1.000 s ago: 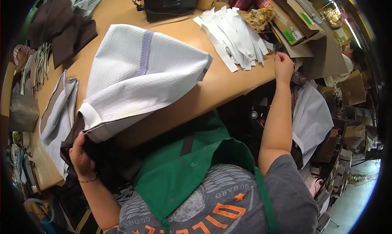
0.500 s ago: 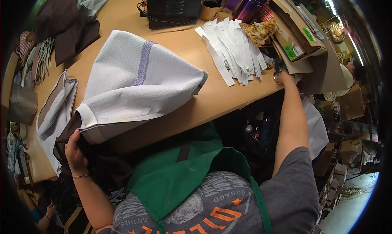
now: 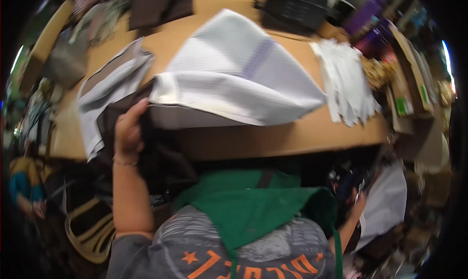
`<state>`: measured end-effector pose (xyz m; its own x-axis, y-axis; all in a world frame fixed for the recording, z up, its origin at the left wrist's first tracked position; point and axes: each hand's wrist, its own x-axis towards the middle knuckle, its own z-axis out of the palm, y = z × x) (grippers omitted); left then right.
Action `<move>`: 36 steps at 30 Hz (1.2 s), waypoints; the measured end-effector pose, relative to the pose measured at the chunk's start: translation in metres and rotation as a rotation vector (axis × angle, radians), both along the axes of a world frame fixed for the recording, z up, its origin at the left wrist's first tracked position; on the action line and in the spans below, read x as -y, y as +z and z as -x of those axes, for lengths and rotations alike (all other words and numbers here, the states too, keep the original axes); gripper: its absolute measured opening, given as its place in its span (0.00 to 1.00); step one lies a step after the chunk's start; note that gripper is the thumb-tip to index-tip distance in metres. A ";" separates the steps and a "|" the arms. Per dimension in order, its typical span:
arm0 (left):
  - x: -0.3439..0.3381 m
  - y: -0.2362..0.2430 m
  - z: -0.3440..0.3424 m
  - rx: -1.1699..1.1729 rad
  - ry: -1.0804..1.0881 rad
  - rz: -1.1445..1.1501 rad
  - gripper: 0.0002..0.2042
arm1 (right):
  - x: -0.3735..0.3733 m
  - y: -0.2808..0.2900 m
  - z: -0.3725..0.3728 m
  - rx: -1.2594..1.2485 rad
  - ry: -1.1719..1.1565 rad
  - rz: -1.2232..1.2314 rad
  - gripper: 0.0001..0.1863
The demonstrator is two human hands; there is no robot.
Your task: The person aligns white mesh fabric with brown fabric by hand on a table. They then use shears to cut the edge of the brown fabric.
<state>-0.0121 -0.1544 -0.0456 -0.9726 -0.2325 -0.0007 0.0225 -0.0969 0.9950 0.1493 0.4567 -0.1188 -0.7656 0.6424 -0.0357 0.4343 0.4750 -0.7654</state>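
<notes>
My left hand [image 3: 129, 133] is closed on the near left corner of a textured white fabric piece [image 3: 219, 50], thumb on top. The piece has a lavender band [image 3: 258, 57], a short white strip at the held corner and a brown underside. Dark brown cloth [image 3: 109, 115] hangs from the same grip and drops past the table edge. Low at the right, off the table, my right hand [image 3: 358, 201] is closed round a dark, partly shiny object too blurred to name.
On the table [image 3: 273, 142], white strips [image 3: 343, 84] are heaped right of the fabric, by cardboard boxes [image 3: 409, 74]. Another folded grey-white piece [image 3: 114, 94] lies left. A black machine [image 3: 295, 8] stands behind. A chair [image 3: 90, 230] is at lower left, with another person's hand [image 3: 36, 208] nearby.
My right hand has left the table's right end beside the strips and come down close to my side. My left hand still grips the fabric corner. The whole view has turned.
</notes>
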 end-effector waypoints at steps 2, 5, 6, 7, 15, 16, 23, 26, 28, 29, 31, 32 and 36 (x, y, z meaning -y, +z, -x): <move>0.006 -0.001 0.009 -0.103 -0.153 -0.056 0.13 | 0.022 -0.009 -0.027 -0.181 -0.027 0.247 0.18; 0.000 0.018 0.013 0.020 -0.164 -0.529 0.14 | 0.079 0.049 0.005 -0.128 0.293 0.289 0.33; -0.005 0.025 0.016 -0.030 -0.144 -0.451 0.14 | 0.099 0.072 0.018 -0.032 0.375 0.306 0.34; -0.012 0.031 0.016 -0.087 -0.116 -0.382 0.14 | 0.114 0.082 0.032 -0.035 0.495 0.201 0.32; -0.037 0.084 0.021 -0.246 -0.002 0.449 0.13 | 0.195 0.129 0.096 -0.021 1.196 -0.384 0.28; -0.037 0.084 0.022 -0.167 -0.004 0.286 0.13 | 0.197 0.126 0.097 -0.023 1.207 -0.391 0.29; -0.046 0.099 0.023 0.033 -0.093 -0.152 0.13 | 0.197 0.115 0.090 -0.014 1.153 -0.316 0.31; -0.049 0.103 0.019 0.085 -0.127 -0.220 0.13 | 0.196 0.108 0.089 0.007 1.123 -0.280 0.30; -0.053 0.106 0.016 0.106 -0.129 -0.264 0.13 | 0.197 0.107 0.090 0.016 1.112 -0.247 0.29; -0.055 0.106 0.016 0.099 -0.119 -0.263 0.13 | 0.197 0.106 0.091 0.011 1.108 -0.225 0.29; -0.055 0.105 0.014 0.088 -0.099 -0.264 0.13 | 0.197 0.106 0.092 -0.006 1.116 -0.208 0.28; -0.054 0.104 0.014 0.086 -0.094 -0.272 0.13 | 0.196 0.107 0.092 -0.016 1.122 -0.216 0.28; -0.050 0.102 0.014 0.077 -0.086 -0.279 0.13 | 0.194 0.104 0.091 -0.071 1.149 -0.256 0.26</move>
<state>-0.0262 -0.1048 0.0568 -0.9833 -0.1302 -0.1275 -0.0721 -0.3652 0.9282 0.0581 0.2632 -0.0145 -0.8943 -0.4433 0.0604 -0.3886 0.7028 -0.5959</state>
